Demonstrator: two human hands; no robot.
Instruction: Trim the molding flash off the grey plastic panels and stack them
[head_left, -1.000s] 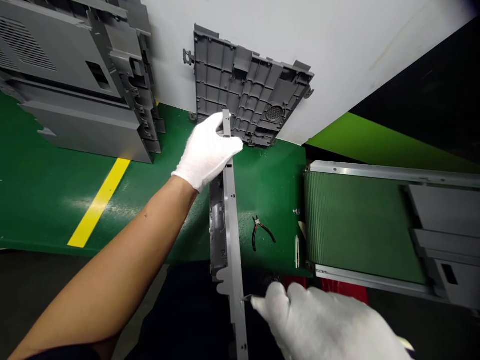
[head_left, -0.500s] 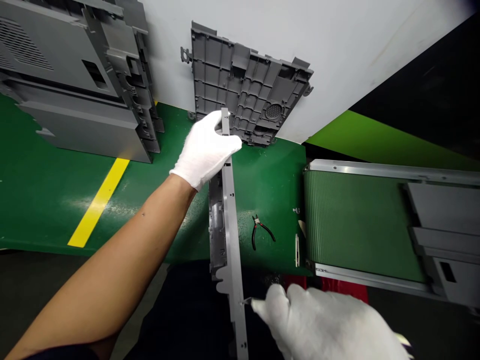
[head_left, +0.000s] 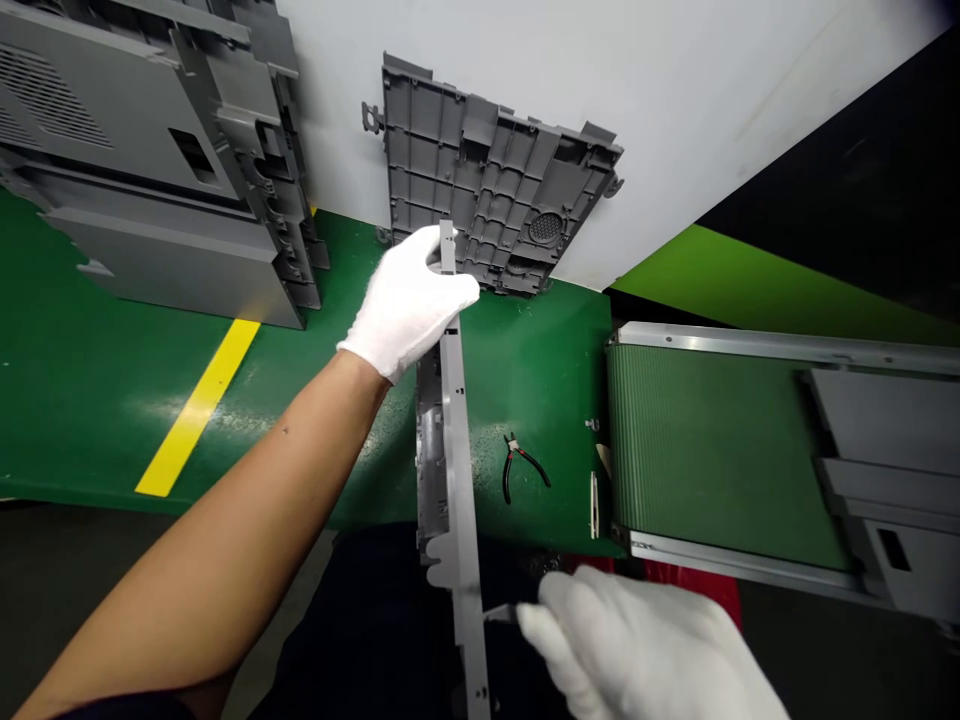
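A long grey plastic panel (head_left: 454, 450) stands on edge over the green table, running from the far end toward me. My left hand (head_left: 409, 300), in a white glove, grips its far top end. My right hand (head_left: 637, 645), also gloved, is at the near bottom and holds a small metal blade tool (head_left: 501, 612) whose tip touches the panel's right edge. Black-handled pliers (head_left: 523, 466) lie on the table just right of the panel, untouched.
A ribbed grey cover (head_left: 495, 185) leans against the white wall behind. A stack of large grey housings (head_left: 157, 160) sits at the back left. At the right, a green conveyor belt (head_left: 712, 450) carries grey parts (head_left: 885, 450). A yellow stripe (head_left: 199, 405) crosses the table.
My right hand with the blade tool has slid a little down the panel's edge toward me. My left hand and the panel have barely shifted.
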